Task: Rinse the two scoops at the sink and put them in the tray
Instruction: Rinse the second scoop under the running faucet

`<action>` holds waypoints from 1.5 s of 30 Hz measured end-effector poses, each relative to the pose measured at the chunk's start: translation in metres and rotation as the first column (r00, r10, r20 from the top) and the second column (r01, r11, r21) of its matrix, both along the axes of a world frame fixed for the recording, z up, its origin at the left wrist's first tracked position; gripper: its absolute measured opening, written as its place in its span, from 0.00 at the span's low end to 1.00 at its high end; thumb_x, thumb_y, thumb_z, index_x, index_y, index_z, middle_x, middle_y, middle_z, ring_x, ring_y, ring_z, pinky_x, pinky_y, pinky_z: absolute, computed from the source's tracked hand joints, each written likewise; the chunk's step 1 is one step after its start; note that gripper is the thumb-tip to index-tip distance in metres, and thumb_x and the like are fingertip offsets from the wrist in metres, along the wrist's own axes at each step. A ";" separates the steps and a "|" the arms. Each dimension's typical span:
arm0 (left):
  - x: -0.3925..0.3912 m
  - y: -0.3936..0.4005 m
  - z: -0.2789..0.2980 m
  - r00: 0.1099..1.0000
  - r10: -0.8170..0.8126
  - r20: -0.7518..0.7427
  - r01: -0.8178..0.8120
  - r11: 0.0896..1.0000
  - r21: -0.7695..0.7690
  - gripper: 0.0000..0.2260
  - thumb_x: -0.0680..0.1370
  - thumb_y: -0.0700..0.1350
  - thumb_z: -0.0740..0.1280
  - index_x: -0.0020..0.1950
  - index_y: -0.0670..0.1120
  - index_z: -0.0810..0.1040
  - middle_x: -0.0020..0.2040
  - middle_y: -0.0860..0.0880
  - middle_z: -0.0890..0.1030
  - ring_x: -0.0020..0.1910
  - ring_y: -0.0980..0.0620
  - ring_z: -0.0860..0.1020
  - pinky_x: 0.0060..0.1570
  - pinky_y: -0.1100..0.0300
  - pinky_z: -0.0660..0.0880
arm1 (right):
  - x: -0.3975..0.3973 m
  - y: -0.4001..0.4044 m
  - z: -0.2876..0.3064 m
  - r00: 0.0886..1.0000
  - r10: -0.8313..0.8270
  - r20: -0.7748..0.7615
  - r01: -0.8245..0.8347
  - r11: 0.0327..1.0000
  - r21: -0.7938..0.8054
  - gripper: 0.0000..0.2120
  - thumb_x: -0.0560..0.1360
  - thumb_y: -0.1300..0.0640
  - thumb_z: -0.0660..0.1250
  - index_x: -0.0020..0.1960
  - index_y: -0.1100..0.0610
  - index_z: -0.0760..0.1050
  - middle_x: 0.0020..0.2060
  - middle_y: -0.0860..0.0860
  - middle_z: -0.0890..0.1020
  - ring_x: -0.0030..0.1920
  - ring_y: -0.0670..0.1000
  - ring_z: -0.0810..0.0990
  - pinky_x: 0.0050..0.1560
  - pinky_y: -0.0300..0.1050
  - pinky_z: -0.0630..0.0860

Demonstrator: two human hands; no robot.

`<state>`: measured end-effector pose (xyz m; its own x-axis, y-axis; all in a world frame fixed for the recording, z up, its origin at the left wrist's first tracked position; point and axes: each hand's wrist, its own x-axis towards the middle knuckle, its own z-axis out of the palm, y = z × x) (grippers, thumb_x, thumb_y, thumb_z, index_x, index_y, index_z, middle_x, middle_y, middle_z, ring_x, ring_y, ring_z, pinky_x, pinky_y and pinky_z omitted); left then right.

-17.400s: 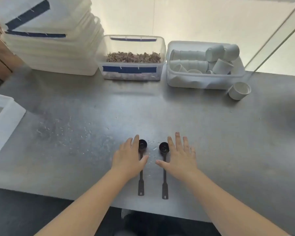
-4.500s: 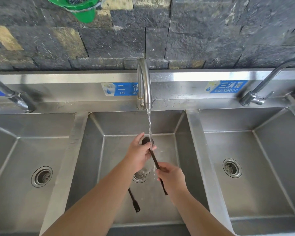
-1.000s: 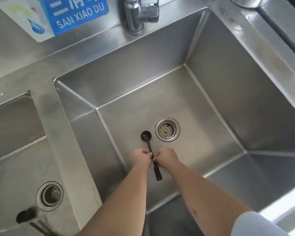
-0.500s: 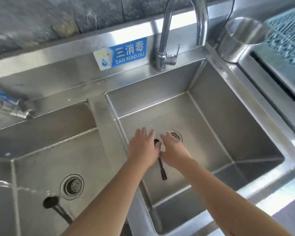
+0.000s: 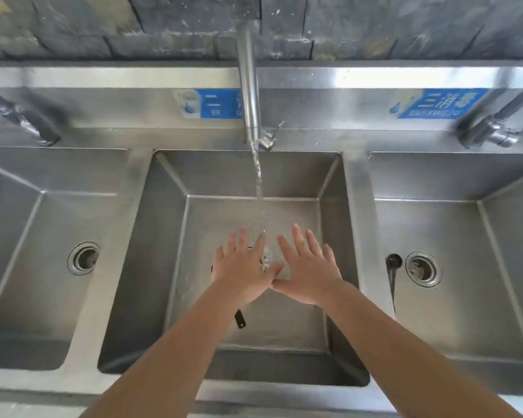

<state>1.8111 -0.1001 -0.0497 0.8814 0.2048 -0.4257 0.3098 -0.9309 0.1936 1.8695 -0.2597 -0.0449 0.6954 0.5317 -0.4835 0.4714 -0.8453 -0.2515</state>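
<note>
A steel sink unit with three basins fills the frame, backed by a dark stone wall along the top. The middle basin (image 5: 329, 188) sits at centre, with the middle tap (image 5: 249, 86) above it running a thin stream of water (image 5: 258, 188) down onto the hands. Blue labels (image 5: 221, 104) are stuck on the splashback behind the taps. A second tap (image 5: 495, 128) stands at upper right and a third (image 5: 21, 119) at upper left.

One dark scoop (image 5: 392, 271) lies in the right basin, bowl end just beside the drain (image 5: 422, 269), its handle running toward the lower edge. The other scoop (image 5: 240, 319) lies on the floor of the middle basin; only its handle end shows below the left wrist, the rest hidden under the left hand (image 5: 242, 273).

Both hands are flat, palms down, fingers (image 5: 296, 239) spread wide and holding nothing. The right hand (image 5: 308, 273) lies just beside the left, thumbs meeting under the stream. The left-basin drain (image 5: 83, 258) is at mid left.
</note>
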 end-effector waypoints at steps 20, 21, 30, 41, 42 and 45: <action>-0.051 0.079 -0.216 0.640 0.663 -0.388 -0.766 0.511 -0.390 0.11 0.75 0.42 0.63 0.57 0.45 0.75 0.54 0.42 0.80 0.54 0.40 0.78 0.48 0.56 0.71 | -0.053 0.143 -0.220 0.792 -0.315 -0.524 0.340 0.939 -0.052 0.14 0.75 0.58 0.63 0.58 0.60 0.79 0.55 0.59 0.84 0.58 0.60 0.80 0.52 0.46 0.73; -0.049 0.080 -0.221 0.614 0.687 -0.389 -0.784 0.473 -0.402 0.09 0.75 0.43 0.63 0.55 0.46 0.76 0.53 0.43 0.81 0.53 0.41 0.78 0.46 0.57 0.70 | -0.055 0.144 -0.226 0.779 -0.334 -0.531 0.370 0.928 -0.041 0.12 0.74 0.58 0.63 0.55 0.59 0.80 0.52 0.58 0.85 0.55 0.60 0.80 0.48 0.44 0.72; -0.040 0.076 -0.207 0.672 0.599 -0.434 -0.725 0.417 -0.548 0.03 0.76 0.42 0.68 0.46 0.44 0.79 0.49 0.39 0.84 0.49 0.41 0.83 0.50 0.49 0.80 | -0.057 0.120 -0.210 0.612 -0.451 -0.650 0.619 0.784 0.040 0.04 0.74 0.63 0.67 0.42 0.58 0.80 0.34 0.53 0.80 0.35 0.51 0.75 0.40 0.46 0.70; -0.015 0.015 -0.084 0.608 0.550 -0.573 -0.629 -0.107 -0.770 0.09 0.75 0.32 0.66 0.53 0.40 0.77 0.45 0.38 0.79 0.43 0.43 0.76 0.41 0.52 0.70 | -0.042 0.044 -0.078 0.233 -0.460 -0.857 0.917 0.398 0.036 0.09 0.78 0.67 0.61 0.54 0.64 0.78 0.37 0.56 0.84 0.34 0.53 0.82 0.40 0.52 0.72; -0.013 0.010 -0.076 0.591 0.562 -0.579 -0.611 -0.157 -0.776 0.12 0.74 0.31 0.65 0.56 0.41 0.76 0.46 0.38 0.78 0.44 0.43 0.75 0.42 0.50 0.69 | -0.042 0.040 -0.068 0.234 -0.456 -0.858 0.919 0.393 0.042 0.09 0.77 0.67 0.61 0.53 0.64 0.78 0.35 0.54 0.83 0.32 0.52 0.82 0.38 0.50 0.71; -0.009 0.001 -0.056 0.599 0.583 -0.549 -0.520 -0.238 -0.820 0.17 0.74 0.28 0.64 0.61 0.41 0.72 0.48 0.38 0.78 0.41 0.44 0.77 0.40 0.53 0.73 | -0.044 0.029 -0.040 0.250 -0.465 -0.849 0.921 0.385 0.061 0.06 0.77 0.66 0.61 0.46 0.61 0.76 0.31 0.52 0.76 0.27 0.50 0.80 0.31 0.45 0.65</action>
